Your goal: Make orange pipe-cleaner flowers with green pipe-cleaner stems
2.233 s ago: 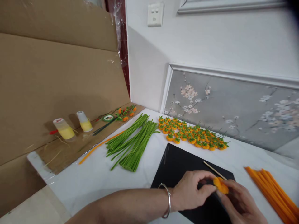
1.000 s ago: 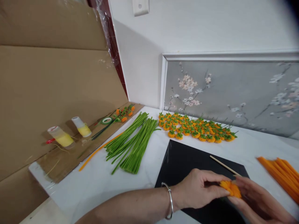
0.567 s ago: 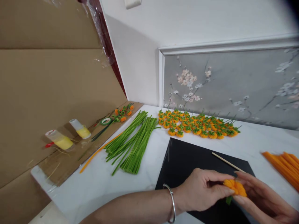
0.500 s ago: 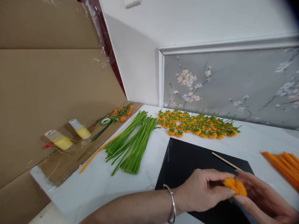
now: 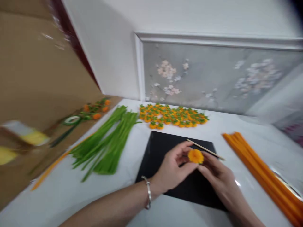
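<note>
Between both hands is a small orange pipe-cleaner pumpkin (image 5: 195, 156), its round ribbed face turned up toward me. My left hand (image 5: 174, 165), with a silver bangle at the wrist, pinches its left side between thumb and fingers. On the other side, my right hand (image 5: 216, 173) grips it with thumb and fingertips. Both hands are over a black mat (image 5: 156, 148) on the white table. A thin wooden stick (image 5: 205, 148) lies across the mat's far right edge, just beyond the fingers. The pumpkin's underside is hidden.
Many finished orange-and-green pumpkins (image 5: 171, 115) stand along the wall. Green pipe cleaners (image 5: 111, 148) lie to the left, orange pipe cleaners (image 5: 255, 167) to the right. Cardboard at far left holds green tape (image 5: 72, 120) and a blurred tube with yellow contents (image 5: 33, 135).
My view has swung to the right, bringing more of the orange pipe cleaners into sight. The pumpkin has turned so its round face points up; both hands still hold it.
</note>
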A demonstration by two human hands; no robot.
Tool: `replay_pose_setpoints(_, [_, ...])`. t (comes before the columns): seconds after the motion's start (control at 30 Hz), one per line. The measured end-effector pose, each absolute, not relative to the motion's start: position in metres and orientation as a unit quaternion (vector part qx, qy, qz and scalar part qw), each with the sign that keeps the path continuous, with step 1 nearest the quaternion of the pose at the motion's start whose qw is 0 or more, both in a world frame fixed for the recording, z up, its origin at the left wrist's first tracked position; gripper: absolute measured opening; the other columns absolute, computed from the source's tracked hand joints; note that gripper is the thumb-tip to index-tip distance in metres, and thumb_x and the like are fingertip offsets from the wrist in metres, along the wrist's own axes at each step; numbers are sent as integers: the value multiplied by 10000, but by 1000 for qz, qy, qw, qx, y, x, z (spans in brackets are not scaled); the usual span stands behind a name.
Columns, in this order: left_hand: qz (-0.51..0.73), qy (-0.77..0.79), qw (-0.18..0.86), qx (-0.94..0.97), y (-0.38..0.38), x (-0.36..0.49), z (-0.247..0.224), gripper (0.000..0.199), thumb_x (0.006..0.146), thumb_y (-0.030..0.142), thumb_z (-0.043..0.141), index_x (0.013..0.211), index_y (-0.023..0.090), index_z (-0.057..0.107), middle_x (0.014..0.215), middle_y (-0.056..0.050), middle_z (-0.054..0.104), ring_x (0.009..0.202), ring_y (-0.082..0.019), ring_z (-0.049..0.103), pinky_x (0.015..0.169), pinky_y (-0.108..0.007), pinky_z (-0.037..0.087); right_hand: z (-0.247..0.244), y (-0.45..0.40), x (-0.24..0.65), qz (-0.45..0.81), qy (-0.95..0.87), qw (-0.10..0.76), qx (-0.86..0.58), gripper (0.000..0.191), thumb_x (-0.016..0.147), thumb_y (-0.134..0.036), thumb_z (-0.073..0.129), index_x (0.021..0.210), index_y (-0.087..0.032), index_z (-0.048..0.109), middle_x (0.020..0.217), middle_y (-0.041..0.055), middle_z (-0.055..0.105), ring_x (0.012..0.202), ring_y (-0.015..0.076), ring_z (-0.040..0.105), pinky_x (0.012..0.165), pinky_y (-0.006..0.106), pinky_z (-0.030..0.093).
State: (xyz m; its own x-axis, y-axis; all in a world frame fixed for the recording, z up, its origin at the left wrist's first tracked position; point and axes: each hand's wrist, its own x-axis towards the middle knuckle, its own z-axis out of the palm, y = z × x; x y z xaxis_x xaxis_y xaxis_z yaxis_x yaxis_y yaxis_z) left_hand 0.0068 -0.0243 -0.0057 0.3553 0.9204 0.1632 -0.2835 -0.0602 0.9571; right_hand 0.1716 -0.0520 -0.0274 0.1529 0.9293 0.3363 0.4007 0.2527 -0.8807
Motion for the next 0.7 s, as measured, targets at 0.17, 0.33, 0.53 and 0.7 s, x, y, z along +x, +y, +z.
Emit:
replay_pose_setpoints(0.17, [459, 264, 616, 583, -18, 7, -1, 489, 799, 146, 642, 1264, 196, 502, 1093, -59, 613, 992, -171, 622, 912, -320, 518, -15, -45, 168, 336, -609, 464, -548, 212, 827, -349, 559, 767, -184, 679, 738, 28, 707, 693, 179, 665, 640, 255, 554])
replay_pose_setpoints(0.33, [445, 264, 588, 621, -21, 7, 3, 544, 777, 135, 658, 1286, 208, 483, 1162, -71, 596, 1059, -196, 592, 934, -339, 504, -16, -48, 170, 337, -607, 470, -545, 224, 836, -307, 519, 760, -182, 689, 671, 12, 677, 601, 145, 617, 557, 223, 515])
replay_pose_setpoints(0.53, [446, 292, 565, 630, -20, 8, -1, 559, 715, 173, 737, 1222, 214, 506, 1115, -72, 606, 978, -191, 598, 781, -273, 524, -13, -46, 169, 329, -601, 471, -556, 215, 822, -274, 528, 855, -185, 721, 681, 15, 691, 600, 155, 630, 553, 233, 516])
replay_pose_setpoints(0.7, [433, 330, 535, 646, -21, 8, -1, 442, 767, 185, 679, 1180, 191, 525, 978, -53, 625, 851, -166, 619, 740, -265, 523, -16, -48, 169, 278, -624, 456, -570, 220, 835, -236, 503, 879, -190, 714, 729, 19, 696, 640, 157, 629, 600, 243, 510])
